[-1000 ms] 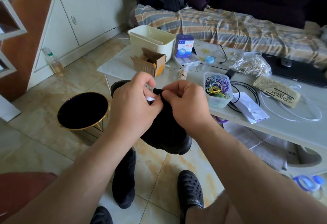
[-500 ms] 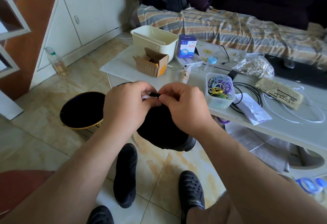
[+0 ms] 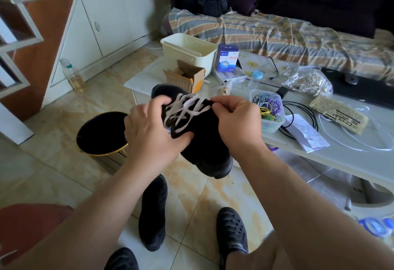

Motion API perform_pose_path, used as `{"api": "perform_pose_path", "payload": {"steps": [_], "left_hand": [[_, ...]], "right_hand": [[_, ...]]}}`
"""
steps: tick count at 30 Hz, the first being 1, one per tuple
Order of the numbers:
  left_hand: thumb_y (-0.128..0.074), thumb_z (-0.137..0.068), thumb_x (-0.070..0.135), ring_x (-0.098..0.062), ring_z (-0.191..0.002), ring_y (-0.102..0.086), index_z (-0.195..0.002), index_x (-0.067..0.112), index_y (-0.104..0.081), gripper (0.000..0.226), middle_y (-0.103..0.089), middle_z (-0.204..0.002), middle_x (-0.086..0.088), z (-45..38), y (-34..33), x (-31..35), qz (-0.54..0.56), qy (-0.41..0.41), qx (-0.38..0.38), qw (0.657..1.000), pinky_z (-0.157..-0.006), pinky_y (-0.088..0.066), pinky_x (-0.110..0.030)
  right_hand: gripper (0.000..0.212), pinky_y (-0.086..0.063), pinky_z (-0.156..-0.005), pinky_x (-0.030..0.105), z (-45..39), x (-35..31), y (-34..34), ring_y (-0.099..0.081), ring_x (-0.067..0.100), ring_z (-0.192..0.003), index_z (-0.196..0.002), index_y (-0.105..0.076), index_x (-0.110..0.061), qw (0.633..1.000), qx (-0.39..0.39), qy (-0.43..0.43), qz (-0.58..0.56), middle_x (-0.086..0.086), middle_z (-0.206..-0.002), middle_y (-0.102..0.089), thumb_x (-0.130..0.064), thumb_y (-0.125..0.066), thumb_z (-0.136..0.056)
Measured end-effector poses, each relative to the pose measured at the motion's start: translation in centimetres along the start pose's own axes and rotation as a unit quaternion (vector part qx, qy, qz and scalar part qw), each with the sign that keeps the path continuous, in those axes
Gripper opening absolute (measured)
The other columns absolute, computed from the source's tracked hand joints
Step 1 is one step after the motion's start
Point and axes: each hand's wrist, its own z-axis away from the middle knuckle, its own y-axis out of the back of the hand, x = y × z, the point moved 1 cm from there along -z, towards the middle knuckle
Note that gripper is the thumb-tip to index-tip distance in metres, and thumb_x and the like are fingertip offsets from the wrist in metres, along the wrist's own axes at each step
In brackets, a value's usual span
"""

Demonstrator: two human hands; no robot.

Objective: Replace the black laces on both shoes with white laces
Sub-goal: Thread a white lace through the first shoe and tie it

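White flat laces (image 3: 185,111), hidden behind my hands a second ago, now criss-cross the black fabric shoe (image 3: 198,133) I hold above the tiled floor. My left hand (image 3: 152,130) grips its side; my right hand (image 3: 235,120) pinches its upper edge. Below it, the second black shoe (image 3: 154,212) waits. Beside it stands a cluttered white table (image 3: 341,156).

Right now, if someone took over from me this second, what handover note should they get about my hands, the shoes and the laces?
Left hand grips the held black shoe from its side.
Right hand pinches the white lace near the shoe's top.
Done: white lace crisscrossed through the held shoe, loose, not tied.
Second shoe lies on the floor below; its lacing cannot be made out.
More white cord lies on the table.
Left: tighten and finish this shoe, then check and relace the second.
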Motion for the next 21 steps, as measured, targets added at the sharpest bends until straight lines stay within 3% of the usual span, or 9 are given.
{"api": "perform_pose_path", "payload": {"steps": [2, 4, 6, 8, 10, 14, 16, 19, 21], "left_hand": [[-0.082, -0.076, 0.053, -0.022, -0.111, -0.046, -0.129, 0.030, -0.042, 0.070, -0.048, -0.119, 0.002, 0.4, -0.7, -0.3, 0.063, 0.099, -0.043, 0.992, -0.090, -0.039, -0.034], [-0.072, -0.089, 0.056, -0.016, -0.096, -0.062, -0.119, 0.024, -0.050, 0.049, -0.062, -0.105, 0.006, 0.4, -1.5, -0.4, 0.191, 0.185, -0.108, 0.958, -0.074, -0.046, -0.031], [-0.063, -0.097, 0.050, -0.012, -0.081, -0.066, -0.102, 0.020, -0.059, 0.031, -0.068, -0.091, 0.005, 0.2, -2.1, -0.6, 0.228, 0.176, -0.112, 0.951, -0.065, -0.048, -0.029], [-0.058, -0.101, 0.036, -0.012, -0.063, -0.050, -0.090, 0.013, -0.054, 0.026, -0.057, -0.077, 0.000, 0.2, -2.0, -0.6, 0.188, 0.142, -0.075, 0.969, -0.053, -0.037, -0.022], [-0.055, -0.102, 0.027, -0.012, -0.057, -0.037, -0.085, 0.010, -0.047, 0.025, -0.048, -0.071, -0.002, 0.2, -1.9, -0.8, 0.160, 0.121, -0.047, 0.978, -0.049, -0.029, -0.024], [-0.056, -0.099, 0.024, -0.021, -0.059, -0.041, -0.077, 0.017, -0.041, 0.028, -0.049, -0.067, -0.003, -0.5, -1.8, -1.9, 0.108, 0.109, -0.020, 0.988, -0.055, -0.035, -0.037], [-0.055, -0.100, 0.024, -0.024, -0.062, -0.043, -0.077, 0.018, -0.039, 0.028, -0.049, -0.069, -0.002, -1.0, -1.6, -2.8, 0.106, 0.131, 0.002, 0.986, -0.058, -0.037, -0.040], [-0.052, -0.101, 0.022, -0.024, -0.064, -0.043, -0.082, 0.015, -0.040, 0.024, -0.049, -0.072, -0.003, -1.9, -0.8, -4.3, 0.105, 0.151, 0.041, 0.982, -0.062, -0.036, -0.042], [-0.050, -0.102, 0.021, -0.023, -0.063, -0.042, -0.085, 0.011, -0.039, 0.022, -0.048, -0.072, -0.004, -2.2, -0.4, -4.9, 0.096, 0.145, 0.058, 0.983, -0.061, -0.035, -0.042]], "right_hand": [[0.021, -0.061, -0.085, 0.027, -0.2, 0.0, 0.3, -0.071, -0.001, -0.082, -0.085, -0.079, -0.037, 0.998, 0.033, -0.023, -0.053, -0.018, -0.079, -0.076, -0.019, -0.072, -0.093], [0.021, -0.060, -0.083, 0.026, -0.2, 0.1, 0.2, -0.072, 0.001, -0.082, -0.084, -0.079, -0.034, 0.993, 0.048, -0.044, -0.103, -0.017, -0.079, -0.077, -0.017, -0.072, -0.093], [0.015, -0.060, -0.083, 0.028, 0.1, 0.2, -0.1, -0.073, 0.004, -0.082, -0.086, -0.080, -0.030, 0.988, 0.045, -0.061, -0.132, -0.013, -0.082, -0.078, -0.018, -0.074, -0.093], [0.010, -0.062, -0.086, 0.038, 0.4, 0.2, -0.3, -0.075, 0.017, -0.083, -0.086, -0.082, -0.024, 0.978, 0.028, -0.086, -0.186, -0.002, -0.086, -0.080, -0.023, -0.075, -0.094], [0.015, -0.061, -0.083, 0.043, 0.4, 0.1, -0.2, -0.072, 0.027, -0.079, -0.083, -0.080, -0.016, 0.956, 0.015, -0.118, -0.268, 0.010, -0.086, -0.078, -0.021, -0.074, -0.096], [0.022, -0.062, -0.077, 0.033, -1.3, -0.2, 1.3, -0.067, 0.018, -0.070, -0.083, -0.063, -0.009, 0.879, -0.022, -0.173, -0.444, 0.006, -0.077, -0.067, 0.001, -0.057, -0.102], [0.027, -0.059, -0.067, 0.028, -2.4, -0.2, 2.4, -0.056, 0.012, -0.059, -0.082, -0.058, -0.010, 0.851, -0.022, -0.171, -0.496, 0.004, -0.076, -0.059, 0.005, -0.049, -0.102], [0.028, -0.037, -0.045, 0.021, -3.6, -0.2, 3.7, -0.036, 0.009, -0.047, -0.082, -0.061, -0.014, 0.891, 0.026, -0.148, -0.429, 0.001, -0.070, -0.053, 0.004, -0.051, -0.101], [0.023, -0.028, -0.044, 0.022, -3.8, -0.1, 4.0, -0.033, 0.011, -0.047, -0.086, -0.068, -0.017, 0.945, 0.062, -0.112, -0.302, 0.000, -0.068, -0.052, -0.002, -0.058, -0.100]]}}
